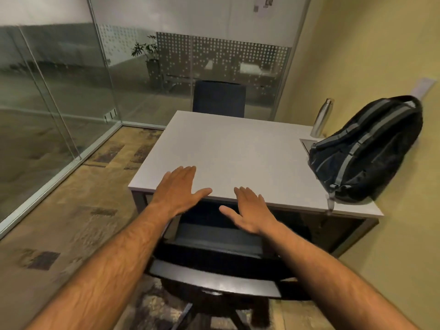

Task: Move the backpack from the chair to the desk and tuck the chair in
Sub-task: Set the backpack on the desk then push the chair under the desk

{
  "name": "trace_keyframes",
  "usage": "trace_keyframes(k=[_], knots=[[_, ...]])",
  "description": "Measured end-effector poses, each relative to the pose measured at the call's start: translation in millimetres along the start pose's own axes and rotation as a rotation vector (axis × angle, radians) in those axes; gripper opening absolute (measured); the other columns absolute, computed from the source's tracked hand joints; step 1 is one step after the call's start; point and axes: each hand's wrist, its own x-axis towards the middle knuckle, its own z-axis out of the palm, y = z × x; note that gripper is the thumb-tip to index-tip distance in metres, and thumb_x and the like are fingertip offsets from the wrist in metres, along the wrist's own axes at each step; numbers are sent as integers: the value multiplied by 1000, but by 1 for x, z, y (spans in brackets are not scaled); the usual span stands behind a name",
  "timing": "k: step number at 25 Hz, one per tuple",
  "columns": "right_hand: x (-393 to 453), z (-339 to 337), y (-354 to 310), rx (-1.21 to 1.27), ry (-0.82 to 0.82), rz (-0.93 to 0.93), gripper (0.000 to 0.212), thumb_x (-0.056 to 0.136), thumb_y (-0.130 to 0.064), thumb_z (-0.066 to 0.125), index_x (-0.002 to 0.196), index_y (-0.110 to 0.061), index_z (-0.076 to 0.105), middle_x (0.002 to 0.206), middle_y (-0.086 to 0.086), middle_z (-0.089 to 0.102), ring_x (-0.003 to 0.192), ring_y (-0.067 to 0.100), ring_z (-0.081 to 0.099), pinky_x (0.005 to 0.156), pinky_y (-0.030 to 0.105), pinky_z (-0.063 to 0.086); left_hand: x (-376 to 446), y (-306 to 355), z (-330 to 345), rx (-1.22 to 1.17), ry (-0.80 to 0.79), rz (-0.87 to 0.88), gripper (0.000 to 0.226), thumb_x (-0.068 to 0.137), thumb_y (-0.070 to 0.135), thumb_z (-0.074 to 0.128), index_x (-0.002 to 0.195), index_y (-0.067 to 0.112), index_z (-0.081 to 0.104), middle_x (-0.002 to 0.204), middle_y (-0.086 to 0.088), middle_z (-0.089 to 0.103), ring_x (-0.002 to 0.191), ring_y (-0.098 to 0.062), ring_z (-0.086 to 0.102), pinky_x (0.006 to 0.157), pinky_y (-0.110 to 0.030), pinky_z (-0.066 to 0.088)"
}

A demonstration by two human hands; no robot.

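Backpack (367, 151) sits on the worktop (228, 148) at its right side, leaning on the yellow wall (371, 55), dark with grey stripes, a strap tag hanging over the near right edge. Steel bottle (322, 117) stands upright just behind it, at the far right of the worktop near the wall. Chair (214, 256) is at the near edge, seat partly under the worktop, backrest closest to the camera, base visible on the carpet (78, 210) below. Left hand (177, 190) is flat and spread, palm down, fingers over the near edge of the worktop; cannot tell if it touches. Right hand (247, 211) is also spread, palm down, holding nothing, over the chair seat with fingertips reaching the worktop edge. Both forearms bare, extended forward above the chair back. Second chair (219, 98) is tucked in at the far side. Glass partitions (59, 96) run along the left and far sides, a potted plant (147, 53) visible beyond them.
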Motion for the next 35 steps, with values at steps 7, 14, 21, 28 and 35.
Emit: trace_keyframes(k=[7,14,21,28,35], knots=[[-88,-23,0,8,59,1,95,92,-79,21,159,-12,14,167,10,18,155,27,12,125,55,10,-82,68,-4,20,-71,57,91,88,78,33,155,17,26,162,-6,31,151,-24,25,124,-46,20],[-150,-17,-13,27,133,8,100,87,-84,20,158,-13,20,165,8,24,153,24,16,125,54,11,-126,71,1,-28,-71,65,87,83,84,30,146,25,40,150,1,50,141,-20,40,118,-52,31],[-182,19,-32,-120,57,68,115,78,-94,14,159,-12,14,168,11,16,155,26,9,125,54,2,-167,58,11,94,-156,110,99,80,88,13,155,24,28,163,2,29,153,-19,18,125,-50,12],[-183,24,-34,-166,111,64,112,80,-93,14,158,-13,21,166,9,24,153,25,18,126,51,5,-168,46,27,194,-81,168,121,64,96,-9,155,26,29,162,3,32,152,-18,24,125,-48,11],[-171,20,-30,-195,118,48,108,84,-90,17,158,-12,23,165,10,27,153,26,21,125,50,6,-152,43,32,198,-44,183,122,65,98,-7,153,23,36,159,2,39,150,-20,30,124,-49,14]])
